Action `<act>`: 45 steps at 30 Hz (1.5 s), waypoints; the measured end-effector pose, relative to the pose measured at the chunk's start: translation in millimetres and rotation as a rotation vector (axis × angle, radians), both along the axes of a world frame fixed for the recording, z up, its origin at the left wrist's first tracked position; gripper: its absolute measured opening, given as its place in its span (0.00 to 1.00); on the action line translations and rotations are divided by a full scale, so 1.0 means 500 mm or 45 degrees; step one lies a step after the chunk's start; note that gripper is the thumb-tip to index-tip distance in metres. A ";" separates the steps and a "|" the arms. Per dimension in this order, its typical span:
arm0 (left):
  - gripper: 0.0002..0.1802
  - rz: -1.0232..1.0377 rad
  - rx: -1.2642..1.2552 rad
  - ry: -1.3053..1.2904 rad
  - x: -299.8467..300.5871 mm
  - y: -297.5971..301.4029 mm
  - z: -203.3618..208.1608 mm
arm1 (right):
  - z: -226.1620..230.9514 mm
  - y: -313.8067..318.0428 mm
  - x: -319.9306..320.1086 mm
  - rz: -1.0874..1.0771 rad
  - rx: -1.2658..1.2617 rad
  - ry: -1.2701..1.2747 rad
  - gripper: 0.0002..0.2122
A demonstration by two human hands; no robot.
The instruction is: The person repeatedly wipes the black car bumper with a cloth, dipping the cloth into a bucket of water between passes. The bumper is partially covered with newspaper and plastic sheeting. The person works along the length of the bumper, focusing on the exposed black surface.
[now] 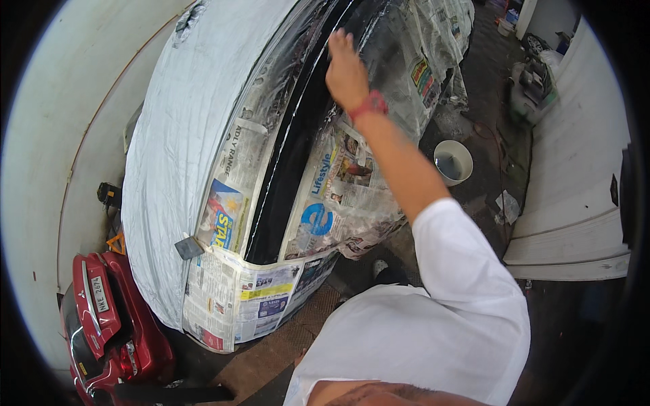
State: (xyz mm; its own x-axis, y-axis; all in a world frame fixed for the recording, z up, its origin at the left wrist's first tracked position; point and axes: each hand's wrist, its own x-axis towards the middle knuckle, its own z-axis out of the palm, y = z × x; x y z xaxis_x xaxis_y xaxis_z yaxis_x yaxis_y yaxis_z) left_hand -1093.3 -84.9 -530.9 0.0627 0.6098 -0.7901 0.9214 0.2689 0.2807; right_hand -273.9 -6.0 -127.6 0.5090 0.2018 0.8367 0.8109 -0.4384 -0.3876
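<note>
Right hand (347, 74) up at the far stretch of a glossy black strip (288, 162)

My right arm reaches forward; a red band (370, 105) circles the wrist. Fingers look fairly straight and close together, over the strip or on it — contact is unclear from this angle. The palm side is hidden, so I can't tell whether it grips anything. Left hand out of view.

The strip, long, narrow and smooth, runs from near my body to the top of view, with thin white streaks along it. Printed newspaper sheets (318, 183) mask both sides and its near end. Clear, wrinkled plastic sheeting (406, 40) lies over the right flank; a silver-grey fabric cover (179, 122) drapes the left.

At the cover's edge, by the newspaper: a small dark-grey rectangular block (188, 247). Right of the masked body, on the floor — a round white bucket (464, 150) with greyish liquid inside. Lower left, a shiny red car rear section (149, 325). Brown textured matting (261, 372) underfoot, my white T-shirt (399, 331) filling the lower middle.
</note>
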 end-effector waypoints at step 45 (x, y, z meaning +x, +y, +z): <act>0.38 0.275 -0.074 -0.154 -0.061 0.007 0.059 | -0.170 -0.004 -0.362 0.247 -0.429 -0.258 0.32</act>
State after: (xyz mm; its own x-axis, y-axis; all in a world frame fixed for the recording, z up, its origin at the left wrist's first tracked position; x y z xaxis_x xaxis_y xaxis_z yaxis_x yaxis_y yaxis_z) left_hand -1123.8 -81.6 -501.2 0.0324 0.5733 -0.8187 0.8015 0.4745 0.3640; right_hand -454.8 -7.8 -212.6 0.2675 0.5561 0.7869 0.9356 -0.3452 -0.0740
